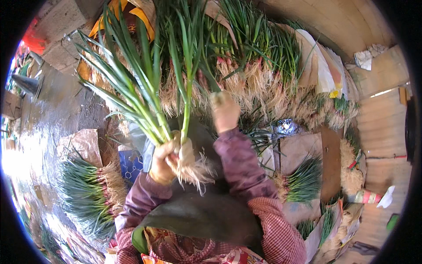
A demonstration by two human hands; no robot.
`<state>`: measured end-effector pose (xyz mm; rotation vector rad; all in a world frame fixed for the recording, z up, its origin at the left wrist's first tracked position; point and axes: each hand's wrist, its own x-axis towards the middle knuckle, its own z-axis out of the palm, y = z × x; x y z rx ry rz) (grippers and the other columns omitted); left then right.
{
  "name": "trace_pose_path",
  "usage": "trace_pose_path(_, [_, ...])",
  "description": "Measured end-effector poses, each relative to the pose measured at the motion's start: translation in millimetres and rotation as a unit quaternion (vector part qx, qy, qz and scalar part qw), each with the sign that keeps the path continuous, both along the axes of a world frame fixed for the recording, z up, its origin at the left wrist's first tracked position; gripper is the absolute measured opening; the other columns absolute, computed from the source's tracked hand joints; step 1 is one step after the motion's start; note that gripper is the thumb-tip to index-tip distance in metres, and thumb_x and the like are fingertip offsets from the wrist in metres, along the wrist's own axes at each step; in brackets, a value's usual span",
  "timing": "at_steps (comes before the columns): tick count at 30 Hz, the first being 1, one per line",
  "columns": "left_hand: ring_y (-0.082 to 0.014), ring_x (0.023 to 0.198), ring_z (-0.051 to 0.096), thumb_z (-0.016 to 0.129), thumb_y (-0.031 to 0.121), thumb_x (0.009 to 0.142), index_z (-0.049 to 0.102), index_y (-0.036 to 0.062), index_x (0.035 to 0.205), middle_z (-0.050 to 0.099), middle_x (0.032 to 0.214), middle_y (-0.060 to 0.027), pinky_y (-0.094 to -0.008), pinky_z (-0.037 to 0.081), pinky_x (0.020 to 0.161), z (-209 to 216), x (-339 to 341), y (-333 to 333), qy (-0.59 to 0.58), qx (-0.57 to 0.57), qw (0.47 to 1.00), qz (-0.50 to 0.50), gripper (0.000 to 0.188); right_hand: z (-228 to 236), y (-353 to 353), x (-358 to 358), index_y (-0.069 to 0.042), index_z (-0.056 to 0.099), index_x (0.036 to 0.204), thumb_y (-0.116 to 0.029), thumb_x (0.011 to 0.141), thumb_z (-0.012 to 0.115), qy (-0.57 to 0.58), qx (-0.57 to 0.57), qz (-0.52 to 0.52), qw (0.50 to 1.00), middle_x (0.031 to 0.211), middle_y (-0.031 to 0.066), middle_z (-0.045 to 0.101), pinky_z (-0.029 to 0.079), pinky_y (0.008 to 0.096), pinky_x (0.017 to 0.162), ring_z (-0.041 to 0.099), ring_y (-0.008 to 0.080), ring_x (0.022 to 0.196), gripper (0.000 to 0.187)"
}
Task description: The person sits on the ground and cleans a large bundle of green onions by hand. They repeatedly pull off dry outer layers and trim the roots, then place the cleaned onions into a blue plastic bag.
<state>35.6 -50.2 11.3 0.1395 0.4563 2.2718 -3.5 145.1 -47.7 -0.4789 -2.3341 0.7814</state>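
My left hand (161,165) is wrapped round the lower stems of a few large spring onions (154,116). Their long green leaves fan upward to the left, and the pale roots hang out below my fingers. To the right, higher up, my right hand (225,112) is closed and somewhat blurred by motion. A green leaf (210,78) runs into its fingers, apart from the bunch. Beyond both hands lies a long row of spring onions (250,53), roots (259,86) toward me.
Another pile of spring onions (85,193) rests on the wet ground at left, near brown paper (81,147). On the right, a smaller bundle (303,180) lies by cardboard (330,163). A dark cone (28,83) is at far left, and a cardboard wall (382,127) stands at far right.
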Motion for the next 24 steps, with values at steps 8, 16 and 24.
trace_pose_path(8, [-0.0122, 0.063, 0.045, 0.054, 0.024, 0.086, 0.042, 0.007, 0.123, 0.048, 0.083, -0.0039, -0.0262, 0.042, 0.056, -17, -24, -23, -0.066, 0.027, 0.995, 0.076, 0.043, 30, 48, 52, -0.01, 0.059, 0.087, -0.023, 0.085, 0.05, -0.454, 0.233, 0.387, 0.768, 0.069, 0.0105, 0.06, 0.052, 0.0352, 0.061, 0.062, 0.0246, 0.065, 0.016])
trace_pose_path(16, [-0.0136, 0.053, 0.042, 0.059, 0.021, 0.081, 0.04, 0.0096, 0.13, 0.044, 0.066, -0.0015, -0.0261, 0.038, 0.053, 1, -9, -17, 0.015, 0.098, 0.995, 0.003, 0.054, 12, 54, -94, -0.003, 0.053, 0.079, -0.03, 0.083, 0.057, -0.215, 0.376, 0.114, 0.894, 0.059, 0.008, 0.052, 0.047, 0.0374, 0.05, 0.054, 0.0209, 0.052, 0.027])
trace_pose_path(24, [-0.0293, 0.1, 0.057, 0.059, 0.015, 0.08, 0.055, 0.0018, 0.095, 0.056, 0.106, -0.0177, -0.0415, 0.054, 0.069, -7, -19, -9, 0.017, -0.167, 0.985, 0.05, 0.02, 54, 71, -3, -0.006, 0.062, 0.085, -0.022, 0.089, 0.055, -0.115, -0.331, 0.229, 0.908, 0.071, 0.0023, 0.06, 0.043, 0.0169, 0.042, 0.049, 0.0046, 0.05, 0.017])
